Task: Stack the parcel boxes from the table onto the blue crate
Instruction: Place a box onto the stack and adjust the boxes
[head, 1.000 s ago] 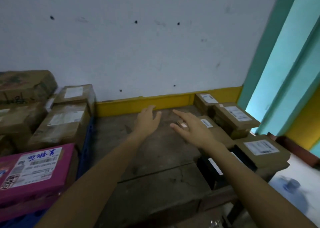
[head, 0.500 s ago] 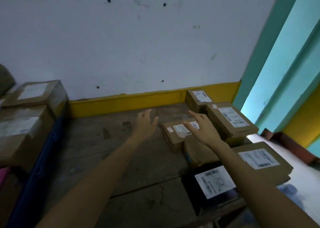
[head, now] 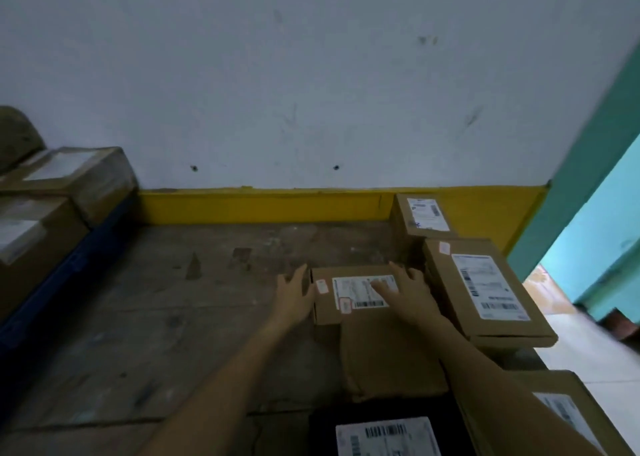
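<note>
A small brown parcel box (head: 329, 312) with a white label lies on the wooden table (head: 166, 317). My left hand (head: 294, 298) is flat against its left side, fingers apart. My right hand (head: 407, 291) rests on its top and right edge, fingers spread over the label. Under it lies a flat brown parcel (head: 388, 358). Other parcels sit to the right: a large labelled box (head: 485, 289), a smaller one (head: 420, 215) by the wall, a black one (head: 388, 428) near me. The blue crate (head: 86, 247) stands at the left, loaded with boxes (head: 69, 175).
A yellow board (head: 263, 204) runs along the back of the table under the white wall. A teal door frame (head: 588, 164) stands at the right, with pale floor (head: 588, 348) beyond the table's right edge. Another labelled box (head: 561, 410) sits at the bottom right.
The view has swung right and closer to the parcels. Both hands have moved forward from above the table onto the small labelled box, left at its side, right on its top.
</note>
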